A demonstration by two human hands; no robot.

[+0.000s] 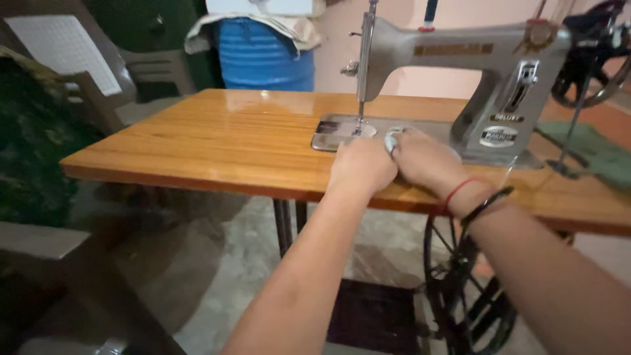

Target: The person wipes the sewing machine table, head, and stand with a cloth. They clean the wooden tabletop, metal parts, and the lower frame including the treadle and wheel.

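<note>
Your left hand (361,167) rests on the wooden table (217,141) just short of the metal plate (332,131). Its fingers are curled right under, knuckles up, so you cannot tell from here whether they pinch anything. Beyond those knuckles stands the needle bar (361,79), upright over the plate.

Between your two hands, at the fingertips, sits a small pale piece (392,139), whitish and rounded, touching the thumb side of both hands. Most of it is hidden, so what it is stays unclear, and its long axis cannot be read with certainty. The part that shows seems to run away from you, toward the sewing machine (473,72), tilted a little to the left.

Your right hand (427,161) lies just beside the left, fingers also folded down and closed around the near side of the piece. A red thread and a dark band circle its wrist.

To do this well, keep both wrists down on the table so the hands stay steady. Work with the fingertips alone and keep the piece low, near the plate. Keep your knuckles on your side of the needle. The machine's arm runs left to right, beyond your fingers, with its big wheel (591,59) well off to the right of your right hand.
</note>
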